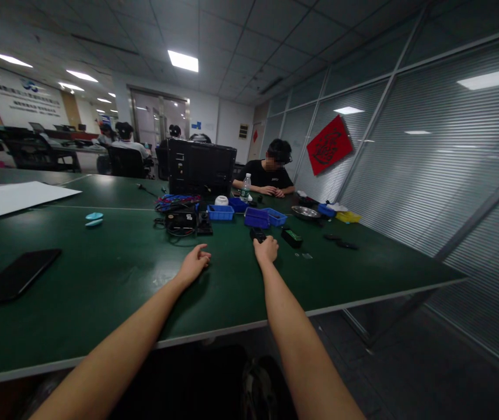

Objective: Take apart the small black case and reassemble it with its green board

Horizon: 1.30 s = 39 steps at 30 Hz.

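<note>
On the green table (136, 280) my left hand (193, 265) rests with its fingers loosely bent and apart, holding nothing. My right hand (267, 249) is closed around the near end of a small black device (257, 234); its exact kind is unclear, and the fingers hide part of it. Just right of that hand lies a black box with a green top (292, 237). Beyond my right hand sits a dark blue bin (256, 218), with a lighter blue bin (275, 217) beside it. A black adapter-like box with cables (181, 222) lies beyond my left hand.
A monitor (201, 166) stands at the back, near a white ball (221, 200), a blue tray (220, 213) and a bottle (246, 186). A co-worker (271, 172) sits opposite. A metal dish (306, 213) lies right; a black slab (16, 277) lies left.
</note>
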Motion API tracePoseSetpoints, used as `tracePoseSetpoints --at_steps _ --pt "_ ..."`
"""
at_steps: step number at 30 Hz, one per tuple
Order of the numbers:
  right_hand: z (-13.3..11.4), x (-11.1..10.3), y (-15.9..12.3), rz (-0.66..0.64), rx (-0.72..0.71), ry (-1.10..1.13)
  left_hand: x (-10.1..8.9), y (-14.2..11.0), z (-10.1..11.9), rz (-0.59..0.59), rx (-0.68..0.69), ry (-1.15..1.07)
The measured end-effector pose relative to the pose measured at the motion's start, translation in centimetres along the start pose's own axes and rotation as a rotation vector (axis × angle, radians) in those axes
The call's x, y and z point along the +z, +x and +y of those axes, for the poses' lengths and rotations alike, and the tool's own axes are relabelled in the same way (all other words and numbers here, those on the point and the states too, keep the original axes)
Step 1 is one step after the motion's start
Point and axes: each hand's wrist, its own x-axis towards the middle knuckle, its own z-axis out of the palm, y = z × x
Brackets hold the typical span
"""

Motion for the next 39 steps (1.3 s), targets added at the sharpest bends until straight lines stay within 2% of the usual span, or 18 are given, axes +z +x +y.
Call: tracePoseSetpoints --at_steps 3,5,9,11,13,17,20,26,30,34,39 --pt "-0.4 -0.6 -0.2 0.117 -0.120 0.170 0.0 0.0 0.0 -0.010 -0.001 0.010" --pt "-0.7 -0.8 -0.4 0.127 -0.221 0.289 0.0 0.0 0.0 -0.009 0.000 0.008" --pt "-1.3 -0.1 -0.9 -0.078 -0.359 0.437 0.0 0.0 0.1 -0.004 0.003 0.005" --pt "-1.4 0.6 -1.1 -0.177 -0.424 0.430 0.0 0.0 0.1 -0.001 0.002 0.012" --pt "-1.4 1.1 -1.4 -0.222 -0.499 0.402 0.0 0.1 0.1 0.005 0.000 0.025" --pt "-1.5 1.5 -2.0 -0.278 -0.623 0.272 0.1 0.1 0.1 0.009 0.005 0.044" --pt "-1.7 1.1 -2.5 -0.267 -0.693 0.160 0.0 0.1 0.1 0.004 0.009 0.038" --pt "-2.2 1.3 -3.2 -0.314 -0.722 0.167 0.0 0.2 -0.3 0.004 0.005 0.031" --pt "-2.2 1.7 -2.9 -0.388 -0.584 0.242 0.1 0.6 -0.7 0.005 0.005 0.018" --pt "-2.1 1.4 -2.3 -0.350 -0.484 0.178 0.0 0.6 -0.7 0.003 0.003 0.024" --pt "-2.0 1.3 -2.2 -0.352 -0.670 0.260 -0.1 0.3 -0.3 -0.003 0.010 0.028"
